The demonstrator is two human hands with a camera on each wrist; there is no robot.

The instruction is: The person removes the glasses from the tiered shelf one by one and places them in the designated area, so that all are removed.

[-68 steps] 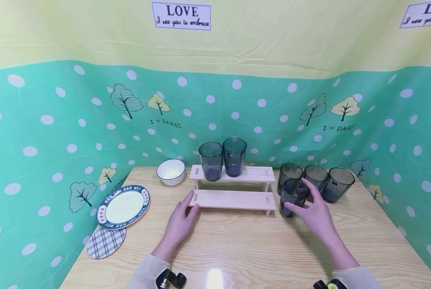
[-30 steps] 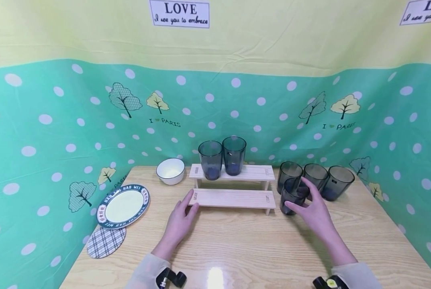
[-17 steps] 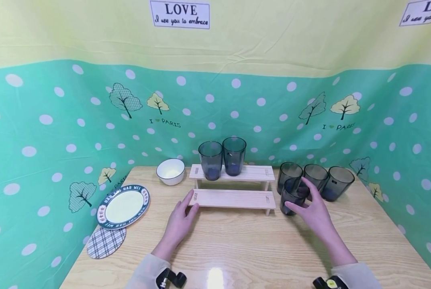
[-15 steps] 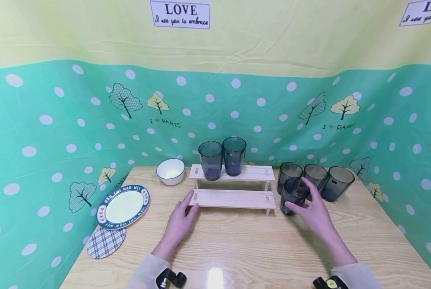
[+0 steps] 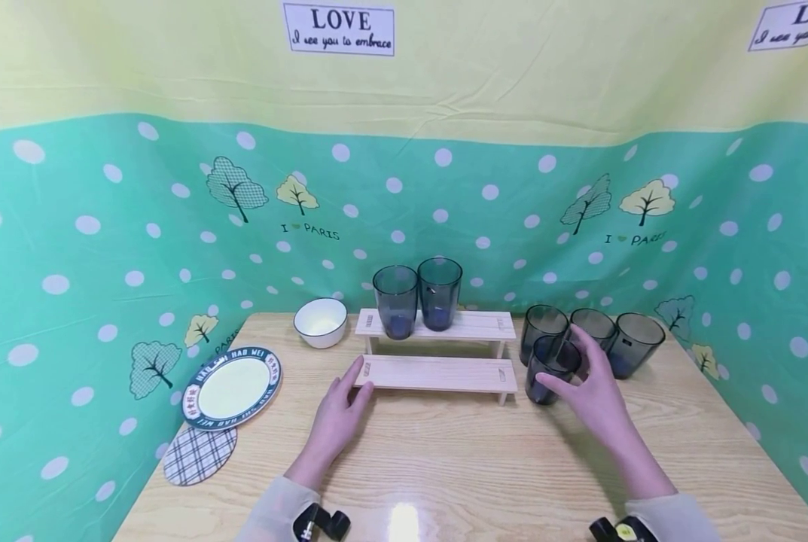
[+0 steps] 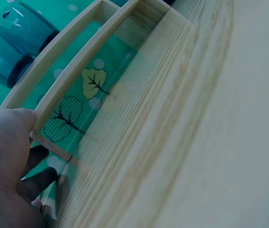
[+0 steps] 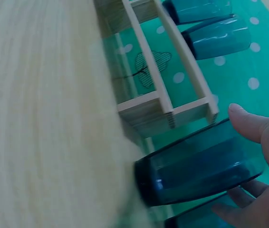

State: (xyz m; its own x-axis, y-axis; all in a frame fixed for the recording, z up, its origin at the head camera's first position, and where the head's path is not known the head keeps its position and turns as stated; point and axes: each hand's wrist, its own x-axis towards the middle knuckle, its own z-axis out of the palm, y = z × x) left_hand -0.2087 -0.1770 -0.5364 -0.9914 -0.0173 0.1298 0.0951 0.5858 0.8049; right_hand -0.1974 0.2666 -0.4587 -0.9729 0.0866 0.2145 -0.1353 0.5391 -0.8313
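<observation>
The dark glass tumbler (image 5: 548, 370) stands upright on the wooden table (image 5: 485, 467), just beside the right end of the two-step wooden rack (image 5: 437, 373), at about 1 o'clock from the table's middle. The right hand (image 5: 596, 395) curls round it, thumb on the near side and fingers over the far rim; the right wrist view shows the thumb (image 7: 248, 123) against the glass wall (image 7: 201, 168). Three more tumblers (image 5: 593, 335) stand close behind it at 2 o'clock. The left hand (image 5: 339, 414) lies with straight fingers touching the rack's lower step at its left end, at 11 o'clock, holding nothing. Two tumblers (image 5: 417, 297) stand on the upper step. A white bowl (image 5: 320, 322) sits left of the rack, and a rimmed plate (image 5: 231, 388) and checked coaster (image 5: 199, 454) lie at 9 o'clock.
</observation>
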